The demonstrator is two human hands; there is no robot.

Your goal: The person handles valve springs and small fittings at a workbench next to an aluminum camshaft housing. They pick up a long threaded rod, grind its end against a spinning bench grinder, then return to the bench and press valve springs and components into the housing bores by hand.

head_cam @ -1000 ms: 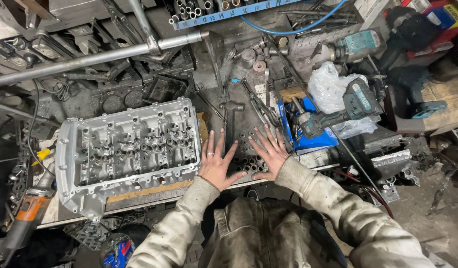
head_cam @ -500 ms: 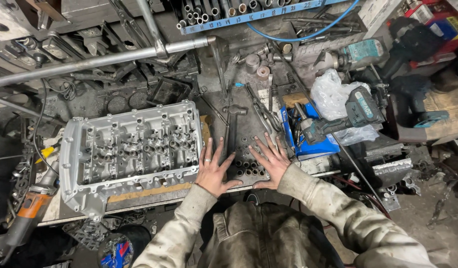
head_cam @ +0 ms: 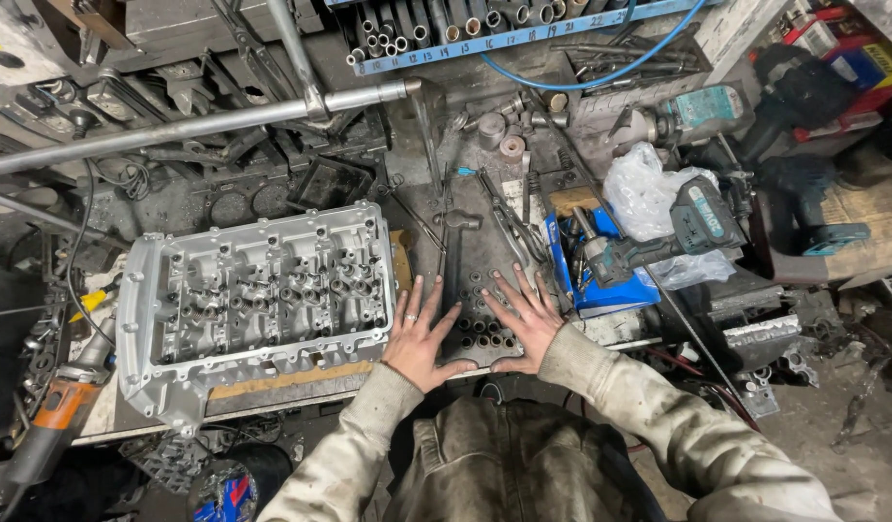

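Both hands lie flat and spread on a dark tray [head_cam: 477,290] of small metal parts at the front of the desk [head_cam: 620,329]. The left hand [head_cam: 419,335] rests palm down on the tray's left edge, fingers splayed, gripping nothing. The right hand [head_cam: 526,321] lies the same way on the tray's right side, also holding nothing. Between the 2 hands, rows of short cylindrical pieces [head_cam: 484,333] stand in the tray, seemingly sorted.

Just left of the tray sits an aluminium cylinder head [head_cam: 257,295], open side up on a wooden board [head_cam: 272,379], its bores and seats exposed. No tool is in either hand, and nothing is being fitted to the head, so any fitting work looks still ahead, judging by the parts waiting in the tray.

Right of the tray, a cordless driver [head_cam: 658,237] lies on a blue box [head_cam: 610,290], with a plastic bag [head_cam: 639,188] behind. An angle grinder [head_cam: 59,416] lies at far left.
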